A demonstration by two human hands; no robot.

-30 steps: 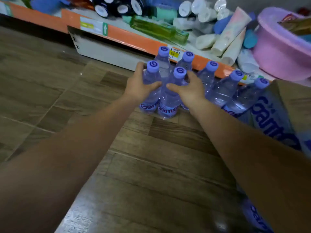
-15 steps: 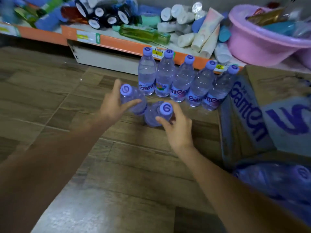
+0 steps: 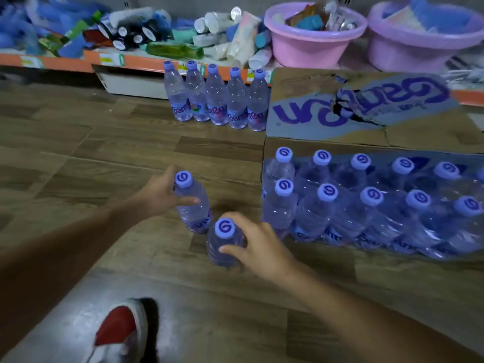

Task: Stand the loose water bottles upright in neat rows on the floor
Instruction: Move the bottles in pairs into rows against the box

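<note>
Wood-look floor (image 3: 104, 158) runs up to a low shelf (image 3: 146, 64) with an orange edge, crowded with tubes, a green bottle (image 3: 174, 49) lying flat and 2 pink basins (image 3: 313, 35).

Your left hand (image 3: 162, 193) is wrapped around the shoulder of 1 bottle (image 3: 192, 203), which leans slightly with its base on the floor. Your right hand (image 3: 258, 248) is clamped on a second bottle (image 3: 225, 244), thumb across its shoulder, just below and right of the first. The 2 bottles sit just beside each other; you cannot tell whether they touch.

Against the shelf base, 5 bottles stand upright in a row (image 3: 216, 96), shoulder to shoulder, well apart from the pair you hold.

To your right, a wrapped pack (image 3: 366, 205) holds upright bottles in 2 rows, purple caps up. Behind it a cardboard box (image 3: 366, 108) with purple lettering has a torn top, and its left edge sits just beside the row's last bottle.

Your red and white shoe (image 3: 120, 331) rests on the floor at the bottom, near your left forearm.
</note>
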